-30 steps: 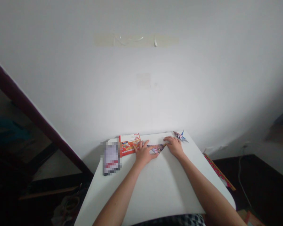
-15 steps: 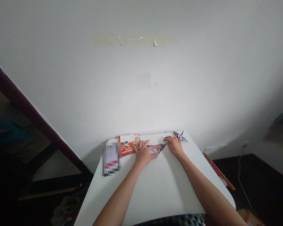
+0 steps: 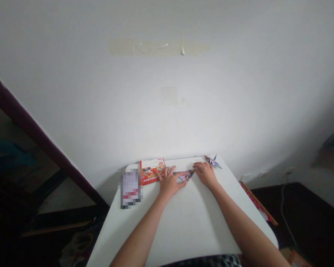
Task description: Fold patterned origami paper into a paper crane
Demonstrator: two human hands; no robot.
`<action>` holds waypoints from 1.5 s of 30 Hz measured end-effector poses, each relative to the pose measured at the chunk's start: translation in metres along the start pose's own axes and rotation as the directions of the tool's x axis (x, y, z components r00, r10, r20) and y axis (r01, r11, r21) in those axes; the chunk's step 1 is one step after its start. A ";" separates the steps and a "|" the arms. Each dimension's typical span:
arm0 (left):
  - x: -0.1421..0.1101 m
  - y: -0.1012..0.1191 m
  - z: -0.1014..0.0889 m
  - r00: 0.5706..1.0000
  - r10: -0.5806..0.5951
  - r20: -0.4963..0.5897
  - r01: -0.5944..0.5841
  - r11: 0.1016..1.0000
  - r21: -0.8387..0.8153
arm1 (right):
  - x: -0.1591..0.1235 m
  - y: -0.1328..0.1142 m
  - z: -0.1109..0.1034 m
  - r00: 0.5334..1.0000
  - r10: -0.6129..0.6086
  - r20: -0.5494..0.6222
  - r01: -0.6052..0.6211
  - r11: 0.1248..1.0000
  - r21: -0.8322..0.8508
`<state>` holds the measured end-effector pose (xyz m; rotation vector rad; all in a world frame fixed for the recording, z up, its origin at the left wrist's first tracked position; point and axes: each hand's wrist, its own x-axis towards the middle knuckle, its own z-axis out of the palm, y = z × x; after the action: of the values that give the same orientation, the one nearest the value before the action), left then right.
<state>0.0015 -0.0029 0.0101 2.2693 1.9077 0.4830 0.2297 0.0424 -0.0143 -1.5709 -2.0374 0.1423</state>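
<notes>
A folded triangle of patterned paper [image 3: 186,174] lies flat on the white table [image 3: 189,222] near its far edge. My left hand [image 3: 169,181] rests on the paper's left end, fingers stretched out and spread. At the paper's right tip my right hand [image 3: 206,172] presses down, its fingers extended flat. Neither hand grips anything.
A finished paper crane [image 3: 213,160] stands just beyond my right hand at the far right corner. An orange printed packet [image 3: 151,171] lies left of my left hand, with a blurred rectangular item [image 3: 130,187] further left. A white wall rises behind the table; dark floor surrounds it.
Almost nothing has shifted. Both hands stay pressed on the folded paper, with only a slight shift of the left fingers.
</notes>
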 end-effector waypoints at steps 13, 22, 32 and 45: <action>0.000 0.003 -0.004 1.000 -0.012 0.027 0.011 1.000 0.015 | -0.002 -0.009 -0.001 0.999 0.004 0.032 -0.001 0.997 -0.081; -0.001 0.002 -0.004 1.000 -0.012 0.020 0.012 1.000 -0.005 | -0.007 -0.010 0.000 0.997 -0.029 0.067 0.034 0.997 -0.075; 0.002 -0.004 0.000 0.999 0.011 0.031 -0.011 1.000 -0.021 | -0.007 -0.011 0.001 0.999 -0.021 0.043 0.025 0.996 -0.087; 0.001 -0.003 -0.002 0.999 -0.016 0.029 0.017 0.999 -0.034 | -0.010 -0.017 -0.001 0.998 -0.021 0.065 0.027 0.995 -0.099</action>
<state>-0.0013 -0.0012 0.0110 2.2251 1.8888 0.4748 0.2174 0.0279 -0.0107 -1.6205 -2.1418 0.0832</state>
